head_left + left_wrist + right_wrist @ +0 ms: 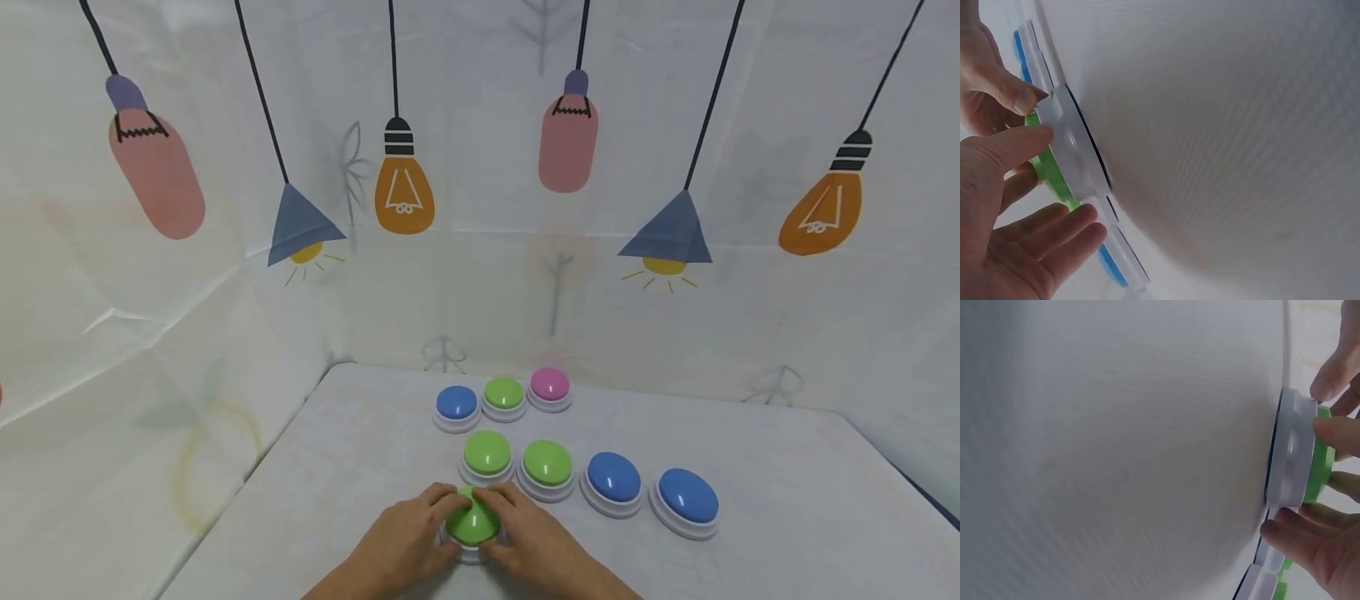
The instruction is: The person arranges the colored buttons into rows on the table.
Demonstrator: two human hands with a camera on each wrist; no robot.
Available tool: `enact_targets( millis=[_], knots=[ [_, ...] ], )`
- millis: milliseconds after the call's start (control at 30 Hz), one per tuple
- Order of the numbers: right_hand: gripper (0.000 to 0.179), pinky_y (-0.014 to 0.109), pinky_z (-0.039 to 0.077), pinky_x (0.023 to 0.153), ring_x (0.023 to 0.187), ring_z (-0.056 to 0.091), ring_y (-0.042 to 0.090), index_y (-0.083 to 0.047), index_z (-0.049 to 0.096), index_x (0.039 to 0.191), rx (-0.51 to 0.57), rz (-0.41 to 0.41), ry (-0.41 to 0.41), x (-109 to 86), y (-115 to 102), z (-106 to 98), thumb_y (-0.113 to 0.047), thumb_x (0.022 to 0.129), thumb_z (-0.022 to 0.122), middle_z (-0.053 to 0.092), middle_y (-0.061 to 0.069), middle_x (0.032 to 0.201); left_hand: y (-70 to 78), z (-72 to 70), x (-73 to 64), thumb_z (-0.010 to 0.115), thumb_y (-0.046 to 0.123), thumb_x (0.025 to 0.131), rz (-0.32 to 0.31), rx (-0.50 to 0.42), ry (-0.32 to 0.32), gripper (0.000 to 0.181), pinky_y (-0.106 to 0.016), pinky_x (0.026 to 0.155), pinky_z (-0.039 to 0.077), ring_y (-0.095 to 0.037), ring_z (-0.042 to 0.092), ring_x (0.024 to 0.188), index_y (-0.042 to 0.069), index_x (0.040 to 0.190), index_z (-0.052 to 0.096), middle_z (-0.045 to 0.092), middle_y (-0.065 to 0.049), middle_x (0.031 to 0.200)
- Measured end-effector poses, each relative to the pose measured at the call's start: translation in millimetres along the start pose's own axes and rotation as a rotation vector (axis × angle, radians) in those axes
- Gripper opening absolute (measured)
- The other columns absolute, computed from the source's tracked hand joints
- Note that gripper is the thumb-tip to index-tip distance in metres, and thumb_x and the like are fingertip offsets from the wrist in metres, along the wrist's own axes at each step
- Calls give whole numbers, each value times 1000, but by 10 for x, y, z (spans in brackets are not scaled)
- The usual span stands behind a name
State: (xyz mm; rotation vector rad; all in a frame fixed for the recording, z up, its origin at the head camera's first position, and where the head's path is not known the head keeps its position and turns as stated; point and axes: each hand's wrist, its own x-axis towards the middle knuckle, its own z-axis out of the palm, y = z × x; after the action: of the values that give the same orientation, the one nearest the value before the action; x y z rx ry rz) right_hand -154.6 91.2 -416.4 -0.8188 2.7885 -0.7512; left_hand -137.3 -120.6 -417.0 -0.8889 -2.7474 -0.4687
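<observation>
A green dome push button point(474, 523) on a round white base sits on the table closest to me, flat on the surface. My left hand point(408, 533) grips it from the left, with its thumb at the front of the base and fingers bent over the dome's edge. From the other side my right hand point(542, 537) holds the same button, its index finger at the dome. In the left wrist view the white base point(1075, 147) lies between thumb and fingers. Both thumbs show at the rim in the right wrist view, beside the green dome point(1321, 465).
Just behind stand two green buttons point(487, 453) point(547, 463) and, to the right, two blue buttons point(613, 477) point(686, 497). Further back are a blue point(457, 403), a green point(504, 394) and a pink button point(550, 385). A lamp-printed sheet point(480, 283) hangs behind the white table point(360, 442).
</observation>
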Motion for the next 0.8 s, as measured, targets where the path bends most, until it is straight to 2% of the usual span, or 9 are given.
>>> enact_targets(
  millis=[200,333,500,700,800],
  knots=[
    [64,38,52,98,119,56,15,-22,51,142,-11,-6,-5,21,-1,-46,-29,84,78,52,-3,135,-5,-42,11,85,25,76,-2,31,1,50,-30,75,59,-17,69,96,19,121,64,64,-5,123],
    [65,40,53,96,118,58,19,-20,52,141,-71,-66,65,25,10,-85,-31,82,79,54,0,135,-11,-70,24,85,26,76,7,56,28,50,-32,79,59,-20,69,101,18,121,64,64,-8,124],
    [66,46,52,97,120,58,25,-18,50,143,-95,-71,119,60,38,-206,-34,84,77,54,4,137,-26,-112,44,83,27,77,-5,88,60,51,-35,80,59,-22,68,104,18,122,64,64,-7,126],
    [63,46,51,98,121,58,27,-11,50,142,-95,-124,174,207,114,-354,-29,87,75,53,8,136,-95,-158,117,81,30,79,-51,95,54,52,-40,79,59,-25,67,108,18,126,64,62,-10,131],
    [62,46,52,96,120,58,26,-11,50,141,-105,-151,208,322,157,-417,-28,87,76,54,9,135,-165,-166,190,81,31,80,-54,118,76,51,-40,77,59,-26,66,109,18,127,64,61,-10,131]
  ],
)
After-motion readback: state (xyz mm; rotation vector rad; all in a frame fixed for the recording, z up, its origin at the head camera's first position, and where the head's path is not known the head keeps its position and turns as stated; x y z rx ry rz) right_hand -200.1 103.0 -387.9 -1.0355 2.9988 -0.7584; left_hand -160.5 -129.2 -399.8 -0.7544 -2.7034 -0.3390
